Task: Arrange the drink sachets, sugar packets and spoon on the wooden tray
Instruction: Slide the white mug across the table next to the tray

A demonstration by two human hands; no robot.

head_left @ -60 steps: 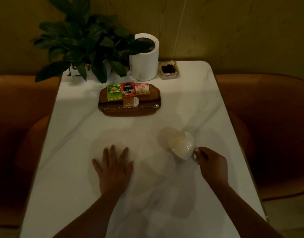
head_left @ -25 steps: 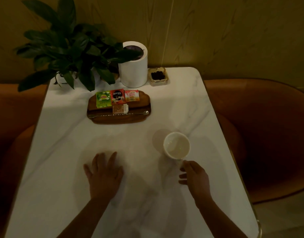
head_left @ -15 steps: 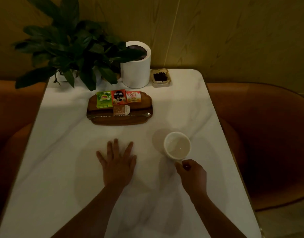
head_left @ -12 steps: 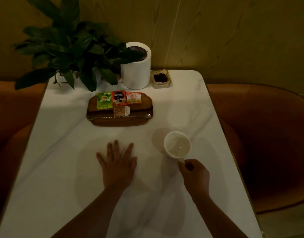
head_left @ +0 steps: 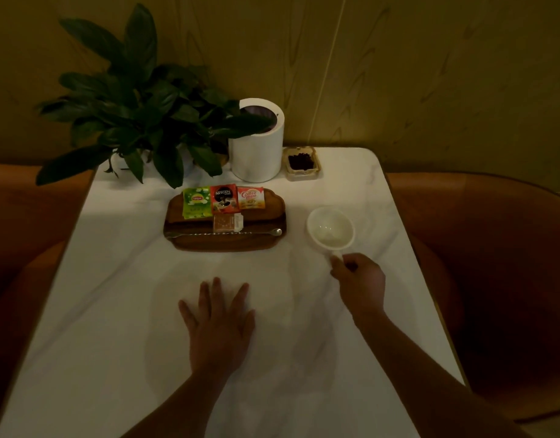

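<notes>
Tray (head_left: 228, 245): wooden, oblong, lying crosswise on the white surface (head_left: 114, 311); the landmark for every entry below.
Sachets (head_left: 224, 199): three in a row along the tray's far edge, green, red and orange-white from left to right, edges touching or overlapping.
Sugar packets (head_left: 227, 222): on the tray's middle, between the red sachet and the spoon; how many there are cannot be told.
Spoon (head_left: 225, 233): long and thin, lying lengthwise along the tray's near half, bowl at the right end.
Cup (head_left: 331, 228): white, upright on the surface, just right of the tray and apart from it, handle turned to the near side.
Right hand (head_left: 361, 279): near-right of the tray, fingers (head_left: 337, 270) curled and pinching the cup's handle.
Left hand (head_left: 218, 317): on the near side of the tray, well apart from it, palm flat on the surface, fingers (head_left: 216, 290) straight and spread, holding nothing.
Plant (head_left: 136, 102): beyond the tray's left end, leaves reaching toward the green sachet.
Canister (head_left: 256, 147): white cylinder, just beyond the tray's far edge.
Dish (head_left: 301, 162): small, with dark contents, beyond the tray's right end, beside the canister.
</notes>
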